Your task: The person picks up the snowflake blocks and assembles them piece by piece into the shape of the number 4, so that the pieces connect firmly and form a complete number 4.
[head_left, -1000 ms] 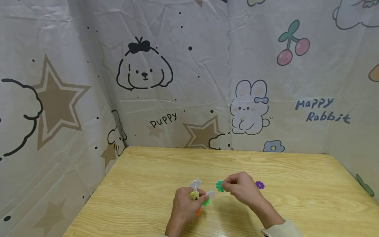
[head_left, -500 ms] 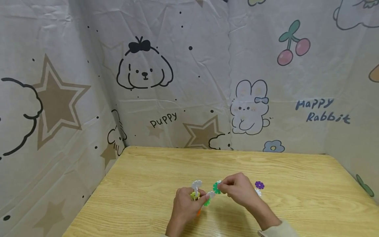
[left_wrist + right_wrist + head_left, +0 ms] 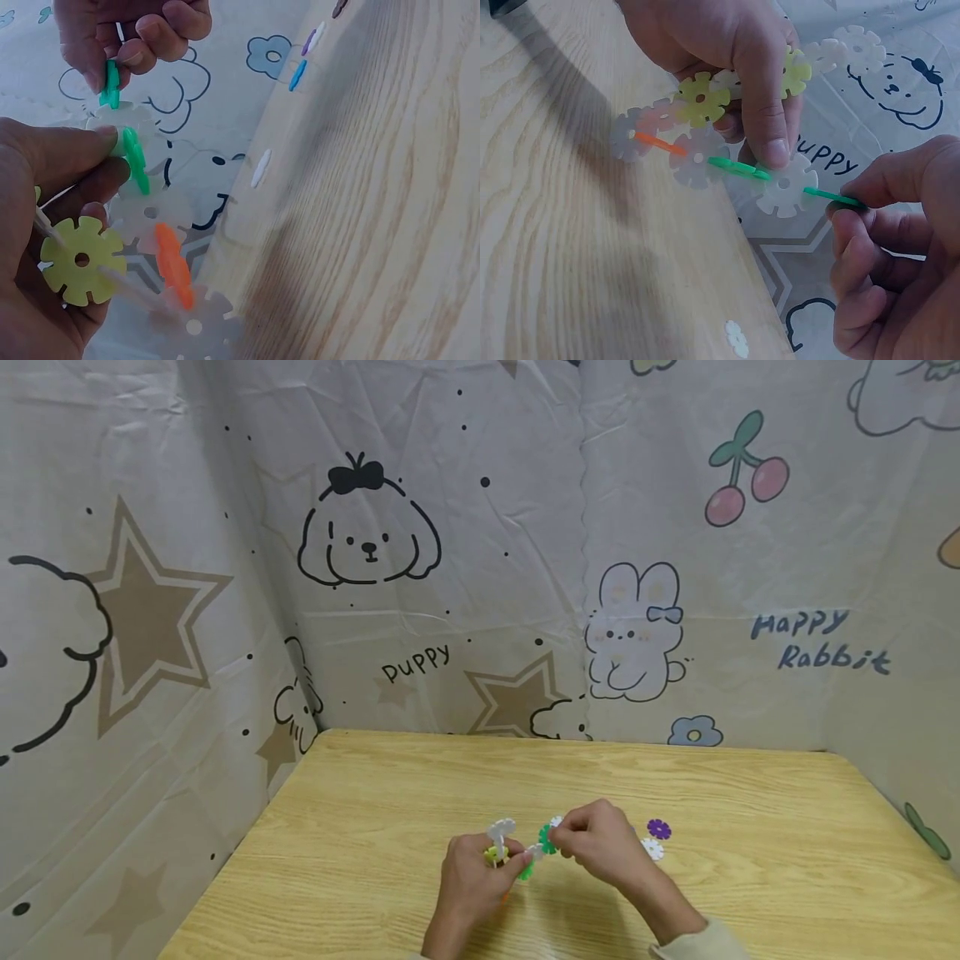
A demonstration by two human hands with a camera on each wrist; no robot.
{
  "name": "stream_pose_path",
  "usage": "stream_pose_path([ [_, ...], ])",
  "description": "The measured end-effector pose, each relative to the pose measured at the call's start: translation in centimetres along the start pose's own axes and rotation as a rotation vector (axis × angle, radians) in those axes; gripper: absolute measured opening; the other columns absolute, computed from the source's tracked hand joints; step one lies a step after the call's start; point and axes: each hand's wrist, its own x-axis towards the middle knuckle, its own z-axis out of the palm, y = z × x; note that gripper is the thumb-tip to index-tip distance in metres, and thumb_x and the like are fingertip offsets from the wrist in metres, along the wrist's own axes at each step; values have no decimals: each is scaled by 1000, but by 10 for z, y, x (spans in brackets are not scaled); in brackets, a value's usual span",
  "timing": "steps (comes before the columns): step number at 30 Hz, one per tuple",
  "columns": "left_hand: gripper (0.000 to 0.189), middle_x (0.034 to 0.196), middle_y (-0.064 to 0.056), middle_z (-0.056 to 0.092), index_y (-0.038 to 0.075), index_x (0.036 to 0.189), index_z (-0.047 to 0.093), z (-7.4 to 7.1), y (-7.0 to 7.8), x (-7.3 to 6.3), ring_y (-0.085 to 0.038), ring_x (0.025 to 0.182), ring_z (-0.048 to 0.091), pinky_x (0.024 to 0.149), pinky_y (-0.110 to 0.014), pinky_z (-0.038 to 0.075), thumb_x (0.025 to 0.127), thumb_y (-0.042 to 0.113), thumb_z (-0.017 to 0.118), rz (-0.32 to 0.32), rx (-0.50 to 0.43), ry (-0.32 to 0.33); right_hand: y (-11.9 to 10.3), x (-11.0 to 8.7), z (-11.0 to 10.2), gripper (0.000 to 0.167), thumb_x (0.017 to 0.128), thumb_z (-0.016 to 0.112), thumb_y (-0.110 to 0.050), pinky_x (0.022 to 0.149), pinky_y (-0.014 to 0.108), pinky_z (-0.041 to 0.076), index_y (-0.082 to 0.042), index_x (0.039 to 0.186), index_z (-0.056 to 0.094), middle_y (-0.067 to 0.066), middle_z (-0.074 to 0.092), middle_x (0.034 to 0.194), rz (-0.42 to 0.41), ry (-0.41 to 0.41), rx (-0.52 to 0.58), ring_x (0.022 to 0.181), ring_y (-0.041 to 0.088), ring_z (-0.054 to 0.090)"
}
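Note:
My left hand (image 3: 472, 872) holds a chain of slotted snowflake discs, gripping it by thumb and fingers near a white disc (image 3: 784, 196). An orange disc (image 3: 660, 143), a bright green disc (image 3: 739, 168), yellow discs (image 3: 703, 98) and several whitish discs make up the chain. Between thumb and forefinger, my right hand (image 3: 607, 847) pinches a darker green snowflake disc (image 3: 832, 197). In the right wrist view that disc stands edge-on at the white disc's rim; whether its slot is engaged I cannot tell. The left palm hides part of the chain.
On the wooden table (image 3: 375, 802), a purple disc (image 3: 659, 829) and a white disc (image 3: 652, 849) lie right of my hands. Another loose white disc (image 3: 557, 821) lies behind the held green one. A blue disc (image 3: 298, 75) shows in the left wrist view. Printed cloth (image 3: 510, 568) hangs behind.
My right hand has moved slightly left and brought the green disc to the chain's white end disc. The loose white discs have come into sight. My left hand has barely moved.

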Motion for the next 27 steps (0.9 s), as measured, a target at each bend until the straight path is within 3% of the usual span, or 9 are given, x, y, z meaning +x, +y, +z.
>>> stream_pose_path([
  [6,6,68,10,68,8,78,78,3,-2,-1,2,50,44,46,-19,37,80,9,83,54,-12,43,1,-1,4,25,83,67,-8,44,21,26,-11,58,66,-4,56,54,-4,39,-6,48,7,35],
  [14,10,71,5,70,12,76,76,7,-4,-2,4,49,38,44,-19,35,78,9,85,123,9,137,-4,-2,8,23,84,68,-8,44,22,26,-9,61,67,1,65,68,35,85,43,52,9,37],
  [22,9,72,4,71,10,77,76,7,-2,-1,2,50,45,45,-21,40,80,8,84,124,-8,122,-5,0,9,24,83,66,-6,45,21,24,-10,59,66,0,63,66,16,85,28,48,7,34],
  [27,7,72,6,71,10,78,77,4,-2,0,0,51,47,47,-21,40,81,10,84,62,-11,80,-4,2,6,24,84,68,-11,43,21,25,-9,61,68,0,64,66,16,49,27,50,8,37],
])
